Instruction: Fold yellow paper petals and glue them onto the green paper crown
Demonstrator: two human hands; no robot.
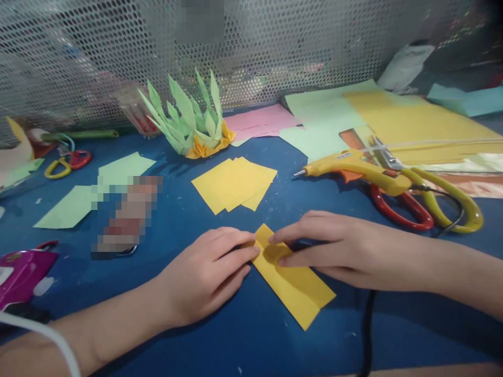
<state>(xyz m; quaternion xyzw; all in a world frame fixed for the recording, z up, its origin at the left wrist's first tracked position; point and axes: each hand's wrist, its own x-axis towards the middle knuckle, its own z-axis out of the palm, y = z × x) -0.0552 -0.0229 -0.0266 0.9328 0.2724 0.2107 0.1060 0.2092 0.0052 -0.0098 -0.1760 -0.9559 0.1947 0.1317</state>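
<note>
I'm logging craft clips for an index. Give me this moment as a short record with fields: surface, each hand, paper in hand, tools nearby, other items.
surface: blue table
left hand: fingertips pressing the folded yellow paper at its upper end
right hand: fingers flat on the same paper, opposite the left
paper state: long strip, lying flat, creased
tools nearby: yellow glue gun, scissors to the right
other items: yellow paper squares, green paper model, coloured sheets

One head-worn camera looks forward and down, close over the blue table [251, 335].
</note>
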